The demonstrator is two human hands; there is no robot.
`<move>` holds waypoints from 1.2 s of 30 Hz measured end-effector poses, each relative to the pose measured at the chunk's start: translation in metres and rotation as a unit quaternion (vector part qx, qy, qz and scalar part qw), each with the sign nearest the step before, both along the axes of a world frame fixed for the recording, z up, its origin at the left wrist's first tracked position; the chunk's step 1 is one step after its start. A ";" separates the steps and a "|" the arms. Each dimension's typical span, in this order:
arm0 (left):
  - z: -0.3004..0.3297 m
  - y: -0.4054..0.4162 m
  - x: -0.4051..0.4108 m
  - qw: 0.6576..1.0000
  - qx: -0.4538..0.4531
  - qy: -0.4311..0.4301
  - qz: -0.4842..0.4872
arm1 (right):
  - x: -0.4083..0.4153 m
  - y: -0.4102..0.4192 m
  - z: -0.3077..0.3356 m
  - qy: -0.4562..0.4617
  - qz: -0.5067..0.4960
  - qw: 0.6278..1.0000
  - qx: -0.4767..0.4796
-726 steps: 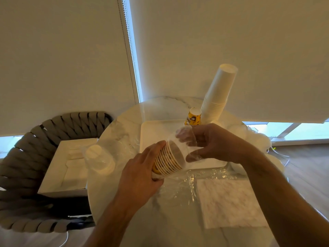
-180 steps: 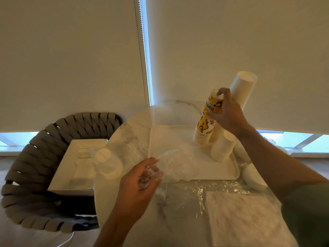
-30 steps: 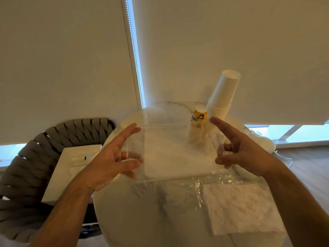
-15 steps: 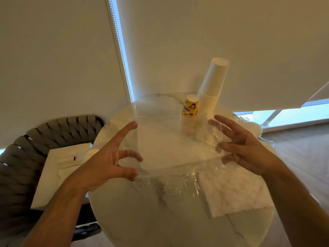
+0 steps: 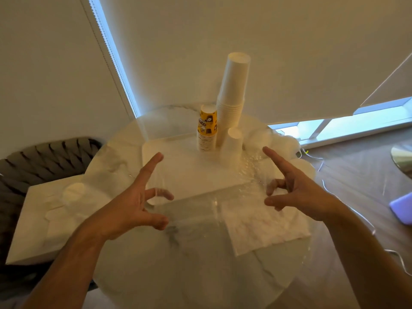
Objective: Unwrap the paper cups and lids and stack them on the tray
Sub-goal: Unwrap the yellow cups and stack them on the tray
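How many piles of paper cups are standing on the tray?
3. The tall white paper cup stack stands at the white square tray's far edge, the yellow printed cup stack on its left, the short white cup pile in front. More may hide behind.

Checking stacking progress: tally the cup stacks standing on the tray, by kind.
Tall white paper cup stack: 1
Short white paper cup stack: 1
Yellow printed paper cup stack: 1
Total: 3
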State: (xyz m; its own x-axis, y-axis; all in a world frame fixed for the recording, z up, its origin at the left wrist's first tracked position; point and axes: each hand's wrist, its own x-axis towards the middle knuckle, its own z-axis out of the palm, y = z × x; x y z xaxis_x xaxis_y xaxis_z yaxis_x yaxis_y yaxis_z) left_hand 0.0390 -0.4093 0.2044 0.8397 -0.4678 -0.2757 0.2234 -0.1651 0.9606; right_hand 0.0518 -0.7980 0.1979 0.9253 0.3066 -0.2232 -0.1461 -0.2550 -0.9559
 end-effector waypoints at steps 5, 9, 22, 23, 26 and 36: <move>-0.032 -0.066 -0.007 1.000 0.006 0.009 0.000 | -0.012 -0.052 -0.029 0.029 -0.006 0.994 -0.103; -0.070 -0.111 -0.015 0.998 0.033 0.060 0.005 | -0.016 -0.086 -0.063 0.069 0.001 0.987 -0.142; -0.134 -0.180 -0.032 0.986 0.057 0.137 0.075 | -0.003 -0.130 -0.126 0.015 0.030 0.959 -0.283; -0.136 -0.182 -0.032 0.986 0.058 0.138 0.078 | -0.004 -0.127 -0.125 -0.009 0.010 0.953 -0.303; -0.139 -0.186 -0.032 0.985 0.062 0.136 0.084 | -0.007 -0.115 -0.125 -0.068 -0.036 0.932 -0.353; -0.139 -0.195 -0.030 0.982 0.062 0.151 0.099 | -0.013 -0.092 -0.167 -0.061 0.118 0.875 -0.465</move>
State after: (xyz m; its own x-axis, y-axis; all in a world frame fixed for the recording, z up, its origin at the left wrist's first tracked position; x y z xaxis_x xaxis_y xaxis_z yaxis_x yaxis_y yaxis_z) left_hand 0.0087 -0.6046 0.0655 0.7819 -0.2512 -0.5706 0.5346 -0.2007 0.8209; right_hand 0.0384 -0.8896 0.0309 0.8951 0.2307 -0.3816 0.1047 -0.9406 -0.3231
